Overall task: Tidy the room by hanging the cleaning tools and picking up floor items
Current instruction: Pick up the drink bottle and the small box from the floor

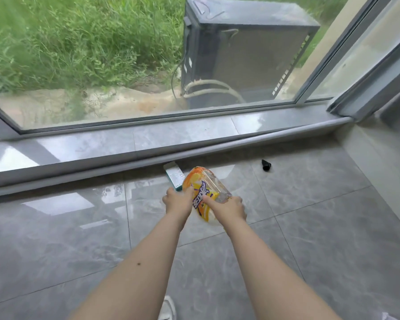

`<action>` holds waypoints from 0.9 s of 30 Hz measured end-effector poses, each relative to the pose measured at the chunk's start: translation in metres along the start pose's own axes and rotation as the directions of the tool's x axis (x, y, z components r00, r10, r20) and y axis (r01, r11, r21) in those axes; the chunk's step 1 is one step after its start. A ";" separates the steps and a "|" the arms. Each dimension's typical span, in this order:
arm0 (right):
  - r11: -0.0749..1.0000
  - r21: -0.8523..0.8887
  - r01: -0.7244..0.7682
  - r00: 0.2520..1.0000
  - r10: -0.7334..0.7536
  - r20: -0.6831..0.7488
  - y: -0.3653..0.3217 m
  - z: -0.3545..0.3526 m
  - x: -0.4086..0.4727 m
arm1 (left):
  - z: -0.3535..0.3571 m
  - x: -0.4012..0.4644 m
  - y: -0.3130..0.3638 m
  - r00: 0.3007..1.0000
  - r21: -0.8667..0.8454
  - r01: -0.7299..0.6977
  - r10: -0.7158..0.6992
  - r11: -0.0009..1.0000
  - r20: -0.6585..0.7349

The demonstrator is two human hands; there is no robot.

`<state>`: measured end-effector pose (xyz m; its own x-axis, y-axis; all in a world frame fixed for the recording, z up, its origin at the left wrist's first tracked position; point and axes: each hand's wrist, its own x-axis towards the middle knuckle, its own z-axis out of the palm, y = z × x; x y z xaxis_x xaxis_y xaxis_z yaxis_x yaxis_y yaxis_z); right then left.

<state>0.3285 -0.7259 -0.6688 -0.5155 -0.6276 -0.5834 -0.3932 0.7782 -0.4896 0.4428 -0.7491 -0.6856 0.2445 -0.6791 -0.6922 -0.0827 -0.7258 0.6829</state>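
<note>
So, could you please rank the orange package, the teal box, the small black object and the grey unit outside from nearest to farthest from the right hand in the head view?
From the right hand:
1. Orange package, held in it and in the left hand.
2. Teal box, on the floor just left, by the sill.
3. Small black object, on the floor up right.
4. Grey unit, outside behind the glass.

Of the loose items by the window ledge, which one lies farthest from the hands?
The small black object, alone on the tiles to the right. The teal-edged box lies beside the left hand; the orange packet is held in both hands.
</note>
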 end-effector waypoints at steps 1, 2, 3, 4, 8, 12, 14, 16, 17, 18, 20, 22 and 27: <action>1.000 -0.005 -0.016 1.000 0.016 -0.008 -0.007 0.000 0.010 | 0.002 0.009 0.005 1.000 0.008 0.012 -0.012 1.000 -0.005; 1.000 0.000 -0.028 1.000 0.028 -0.008 -0.015 -0.001 0.024 | 0.007 0.022 0.011 1.000 0.014 0.022 -0.022 1.000 -0.009; 0.999 0.006 -0.039 0.999 0.039 -0.007 -0.020 -0.001 0.034 | 0.009 0.033 0.015 1.000 0.027 0.030 -0.030 0.999 -0.011; 0.999 0.013 -0.047 0.999 0.047 -0.004 -0.025 -0.001 0.046 | 0.012 0.044 0.019 0.999 0.042 0.036 -0.035 0.998 -0.015; 0.996 0.032 -0.079 0.997 0.080 -0.022 -0.036 0.003 0.082 | 0.023 0.079 0.030 0.997 0.044 0.081 -0.080 0.996 -0.018; 0.994 0.020 -0.111 0.993 0.112 -0.023 -0.046 0.016 0.122 | 0.040 0.118 0.034 0.992 0.028 0.129 -0.129 0.991 -0.015; 0.993 0.012 -0.121 0.993 0.121 -0.013 -0.051 0.022 0.141 | 0.049 0.137 0.035 0.986 0.013 0.167 -0.167 0.986 -0.005; 0.992 0.006 -0.128 0.992 0.128 0.008 -0.056 0.028 0.158 | 0.055 0.152 0.036 0.981 0.004 0.194 -0.194 0.981 -0.003; 0.991 0.013 -0.129 0.991 0.129 0.022 -0.060 0.032 0.171 | 0.060 0.162 0.038 0.979 -0.007 0.203 -0.203 0.979 -0.010; 0.991 0.013 -0.133 0.991 0.132 0.034 -0.062 0.035 0.180 | 0.063 0.170 0.038 0.979 -0.011 0.202 -0.202 0.979 -0.018; 0.990 -0.001 -0.142 0.988 0.142 0.055 -0.067 0.041 0.202 | 0.071 0.187 0.040 0.975 -0.040 0.217 -0.219 0.975 -0.037; 0.990 -0.002 -0.144 0.987 0.144 0.065 -0.069 0.049 0.223 | 0.079 0.203 0.039 0.973 -0.056 0.223 -0.226 0.973 -0.049; 0.984 0.074 -0.164 0.980 0.154 0.125 -0.060 0.088 0.273 | 0.093 0.259 0.024 0.964 -0.061 0.249 -0.253 0.967 -0.086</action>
<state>0.2782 -0.9466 -0.8555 -0.4709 -0.4979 -0.7282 -0.2457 0.8668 -0.4338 0.4147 -0.9526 -0.8706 0.3395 -0.4610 -0.8199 0.0398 -0.8638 0.5023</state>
